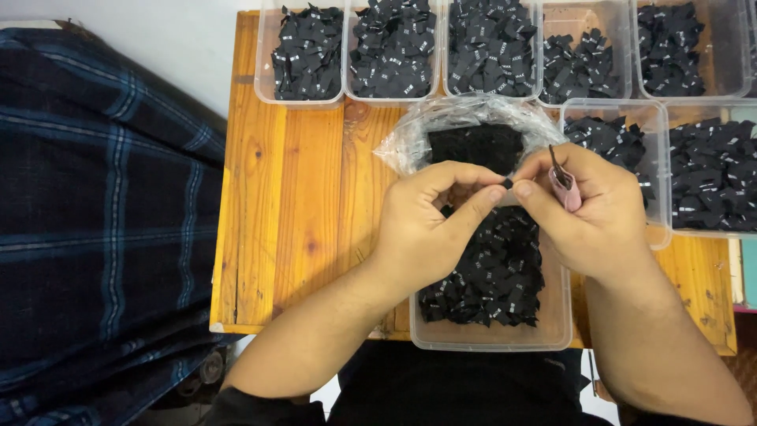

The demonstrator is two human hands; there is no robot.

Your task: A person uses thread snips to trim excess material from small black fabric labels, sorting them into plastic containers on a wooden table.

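Two hands [426, 229] [587, 209] — one label [508, 183].

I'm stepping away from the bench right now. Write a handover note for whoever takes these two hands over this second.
Left hand: thumb and forefinger pinch a small black label at the middle, above the near tub.
Right hand: its fingertips meet the same label, and a small pink-handled snip tool is tucked in its grip.
Things: the near clear tub on the wooden table holds a pile of black labels; an open plastic bag with more black pieces lies behind the hands; further clear tubs along the back and right hold black labels.
Done: many labels sit in tubs.
Left: the one in hand, and the bag is not empty.
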